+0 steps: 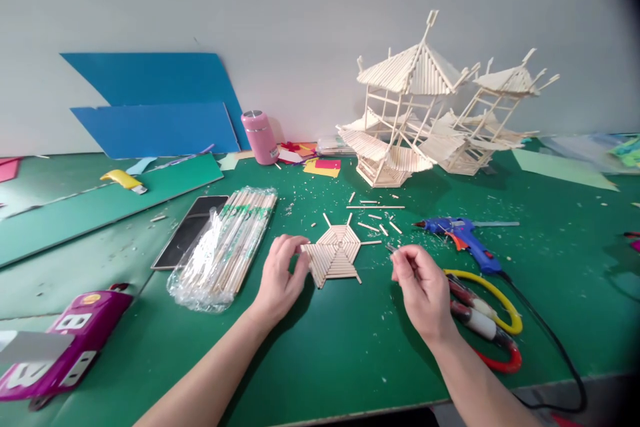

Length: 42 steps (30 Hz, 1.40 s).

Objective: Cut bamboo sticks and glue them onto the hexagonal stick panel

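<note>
On the green table lies a flat web-shaped panel of thin wooden sticks (334,259), with bare spoke ends poking out around it. My left hand (283,273) has its thumb and index finger closed on the panel's left corner. To the right of the panel, my right hand (423,290) is closed in a pinch; a small thin greyish piece shows at its fingertips, too small to name. Several short cut stick pieces (383,229) are scattered behind the panel. Beyond my right hand rests a blue glue gun (463,235) with a glue stick in its back.
Pliers (510,307) with yellow and red handles lie beside my right wrist. A plastic-wrapped stick bundle (235,240) partly covers a phone (183,230). Two stick pavilions (400,80) and a pink flask (260,138) stand behind. A yellow cutter (121,179) and purple power strip (83,327) lie left.
</note>
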Each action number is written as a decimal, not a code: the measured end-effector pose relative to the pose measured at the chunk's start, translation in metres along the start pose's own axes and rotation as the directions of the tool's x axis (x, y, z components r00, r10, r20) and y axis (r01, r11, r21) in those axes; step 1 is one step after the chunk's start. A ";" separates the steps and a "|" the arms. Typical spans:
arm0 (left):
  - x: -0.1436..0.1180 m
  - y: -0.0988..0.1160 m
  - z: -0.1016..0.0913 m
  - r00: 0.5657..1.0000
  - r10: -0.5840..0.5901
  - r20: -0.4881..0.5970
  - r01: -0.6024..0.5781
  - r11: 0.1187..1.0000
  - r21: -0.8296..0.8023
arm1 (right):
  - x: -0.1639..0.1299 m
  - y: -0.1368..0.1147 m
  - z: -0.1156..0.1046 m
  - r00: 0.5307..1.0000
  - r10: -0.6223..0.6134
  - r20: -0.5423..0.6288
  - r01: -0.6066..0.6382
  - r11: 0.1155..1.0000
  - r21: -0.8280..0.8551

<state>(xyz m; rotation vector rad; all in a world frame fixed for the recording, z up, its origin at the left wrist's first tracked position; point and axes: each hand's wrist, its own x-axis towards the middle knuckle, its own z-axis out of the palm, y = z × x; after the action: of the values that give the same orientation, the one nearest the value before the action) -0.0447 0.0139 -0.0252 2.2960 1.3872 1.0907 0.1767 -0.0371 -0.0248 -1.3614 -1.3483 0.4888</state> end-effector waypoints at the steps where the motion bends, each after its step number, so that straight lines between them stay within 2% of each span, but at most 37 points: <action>1: 0.001 -0.003 -0.001 0.998 -0.034 -0.049 0.033 0.999 -0.011 | 0.001 0.001 0.001 1.000 -0.003 -0.011 0.003 1.000 0.019; 4: 0.004 -0.002 -0.004 0.985 -0.098 -0.139 0.094 0.995 -0.041 | 0.003 0.001 0.003 1.000 -0.011 -0.017 0.013 0.996 0.086; 6: 0.004 0.012 -0.006 0.989 -0.099 -0.114 0.091 0.993 -0.073 | 0.002 -0.006 0.004 1.000 -0.023 0.020 0.020 0.988 0.155; 7: 0.004 0.023 -0.007 0.994 -0.082 -0.066 0.075 0.992 -0.104 | 0.001 -0.012 0.004 0.999 -0.038 0.035 0.030 0.981 0.193; 8: 0.003 0.036 -0.007 0.997 -0.065 0.049 0.073 0.978 -0.194 | -0.002 -0.019 0.005 0.997 -0.055 0.044 0.044 0.972 0.232; 10: 0.002 0.065 -0.004 0.966 -0.039 0.256 0.134 0.920 -0.369 | -0.009 -0.036 0.007 0.994 -0.099 0.053 0.078 0.946 0.316; 12: 0.001 0.091 0.003 0.924 0.042 0.380 0.176 0.836 -0.520 | -0.016 -0.051 0.010 0.987 -0.140 0.079 0.095 0.904 0.417; 13: 0.001 0.100 0.007 0.922 0.088 0.376 0.174 0.775 -0.608 | -0.019 -0.057 0.010 0.983 -0.160 0.093 0.098 0.877 0.471; 15: 0.000 0.112 0.015 0.926 0.086 0.367 0.221 0.664 -0.715 | -0.022 -0.064 0.008 0.980 -0.174 0.102 0.088 0.825 0.558; 17: -0.002 0.113 0.020 0.935 0.114 0.335 0.182 0.656 -0.733 | -0.020 -0.066 0.002 0.985 -0.125 0.122 0.029 0.804 0.593; 20: -0.006 0.104 0.023 0.948 0.166 0.273 0.052 0.763 -0.644 | -0.013 -0.061 -0.012 0.976 -0.025 0.218 -0.113 0.793 0.598; 23: -0.011 0.093 0.019 0.952 0.249 0.179 -0.111 0.825 -0.555 | -0.008 -0.054 -0.022 0.960 0.017 0.278 -0.184 0.786 0.590; 25: -0.011 0.087 0.014 0.955 0.210 0.211 -0.086 0.873 -0.479 | -0.005 -0.052 -0.025 0.963 0.048 0.265 -0.197 0.796 0.572; 27: -0.005 0.079 0.008 0.965 0.135 0.224 -0.041 0.924 -0.381 | -0.002 -0.051 -0.025 0.980 0.096 0.175 -0.181 0.800 0.572; 29: 0.009 0.069 0.003 0.967 0.108 0.230 -0.056 0.974 -0.221 | 0.002 -0.050 -0.024 0.986 0.167 -0.001 -0.134 0.791 0.597; 30: 0.019 0.063 0.003 0.965 0.107 0.238 -0.089 0.992 -0.085 | 0.005 -0.049 -0.022 0.975 0.195 -0.104 -0.094 0.790 0.605; 32: 0.044 0.051 0.005 0.944 0.133 0.301 -0.204 0.954 0.220 | 0.008 -0.044 -0.017 0.940 0.202 -0.274 -0.005 0.812 0.584; 34: 0.071 0.040 0.013 0.937 0.133 0.324 -0.235 0.924 0.301 | 0.009 -0.034 -0.009 0.931 0.140 -0.337 0.054 0.861 0.506; 38: 0.115 0.026 0.043 0.875 0.177 0.452 -0.368 0.848 0.381 | 0.001 -0.011 0.004 0.964 0.000 -0.264 0.083 0.950 0.301; 42: 0.137 0.023 0.076 0.801 0.205 0.563 -0.483 0.778 0.403 | -0.007 -0.004 0.007 0.975 -0.130 -0.179 0.161 0.971 0.174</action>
<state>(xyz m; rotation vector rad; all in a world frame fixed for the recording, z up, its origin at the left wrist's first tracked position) 0.0609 0.1293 -0.0007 3.0386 1.1548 0.1092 0.1671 -0.0409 -0.0264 -1.1140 -1.2224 0.3835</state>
